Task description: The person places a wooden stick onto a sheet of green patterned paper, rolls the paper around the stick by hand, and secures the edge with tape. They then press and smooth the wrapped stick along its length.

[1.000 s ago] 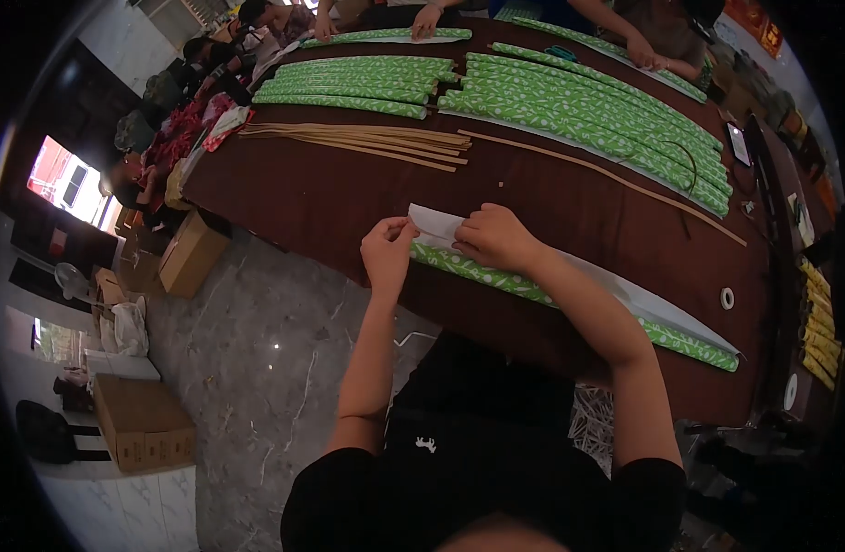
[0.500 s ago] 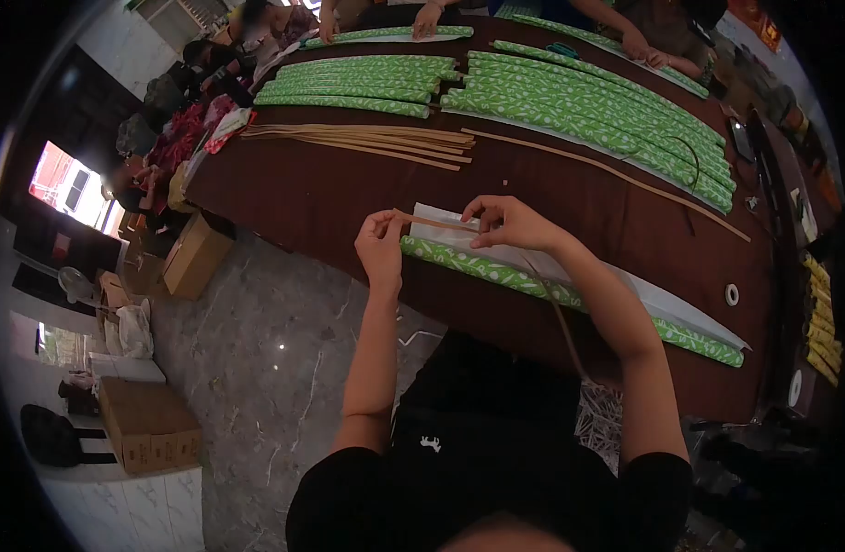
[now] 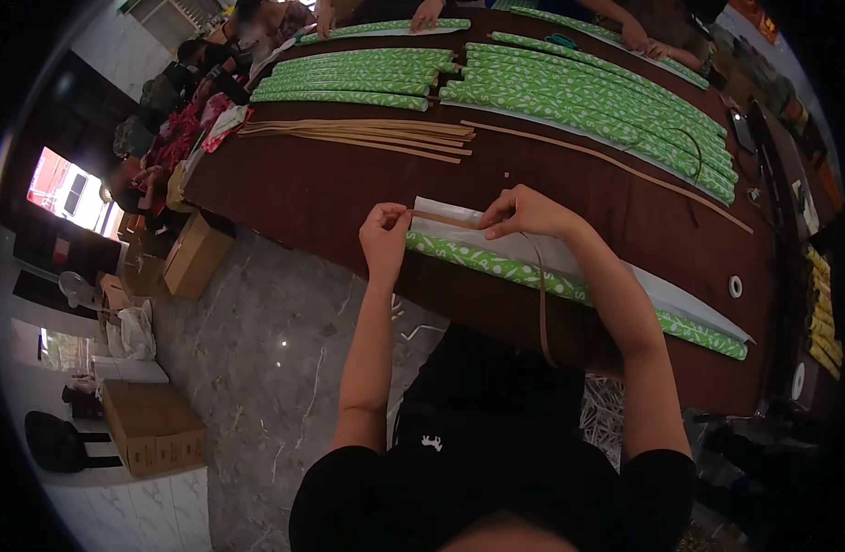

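Observation:
A green patterned roll (image 3: 505, 272) with a white paper flap (image 3: 685, 308) lies along the near edge of the dark table. Over its left end, my left hand (image 3: 386, 237) pinches one end of a thin brown strip (image 3: 448, 220). My right hand (image 3: 526, 213) closes on the same strip further right, above the white flap. From there the strip loops over the roll and hangs down past the table edge.
Green rolls (image 3: 588, 109) lie in rows across the table, with a bundle of tan strips (image 3: 358, 136) and one long strip (image 3: 616, 170) before them. A tape ring (image 3: 735, 286) is at right. Other people's hands (image 3: 429, 14) work at the far side. Cardboard boxes (image 3: 198, 255) stand at left.
My right hand has closed its fingers on the strip and shifted slightly right. The hanging part of the strip has swung left. The view has shifted a little.

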The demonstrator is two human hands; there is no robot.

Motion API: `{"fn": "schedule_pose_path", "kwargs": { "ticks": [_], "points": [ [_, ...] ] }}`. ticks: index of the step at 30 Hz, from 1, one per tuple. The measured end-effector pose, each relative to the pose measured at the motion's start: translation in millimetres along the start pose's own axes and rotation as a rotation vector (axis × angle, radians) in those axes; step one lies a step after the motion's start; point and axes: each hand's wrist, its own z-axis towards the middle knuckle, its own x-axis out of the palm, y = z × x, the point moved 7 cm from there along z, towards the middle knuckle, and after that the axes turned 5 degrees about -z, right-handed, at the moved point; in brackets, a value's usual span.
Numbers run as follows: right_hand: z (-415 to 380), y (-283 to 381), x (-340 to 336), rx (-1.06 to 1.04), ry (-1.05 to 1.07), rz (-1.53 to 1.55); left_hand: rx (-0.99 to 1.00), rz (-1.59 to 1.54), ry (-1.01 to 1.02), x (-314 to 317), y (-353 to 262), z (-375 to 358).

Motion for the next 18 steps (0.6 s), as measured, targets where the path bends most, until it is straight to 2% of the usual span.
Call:
{"fn": "schedule_pose_path", "kwargs": {
  "ticks": [5,7,18],
  "points": [
    [0.1,-7.9,-0.3,0.026,0.025,-0.021,-0.019,0.052,0.055,4.4,1.2,6.7],
    [0.0,-14.6,-0.1,0.096,0.037,0.050,-0.010,0.057,0.078,5.9,1.1,9.0],
    [3.2,-22.1,-2.2,0.077,-0.001,0.128,-0.040,0.204,0.206,8.8,13.5,18.3]
  ]
}}
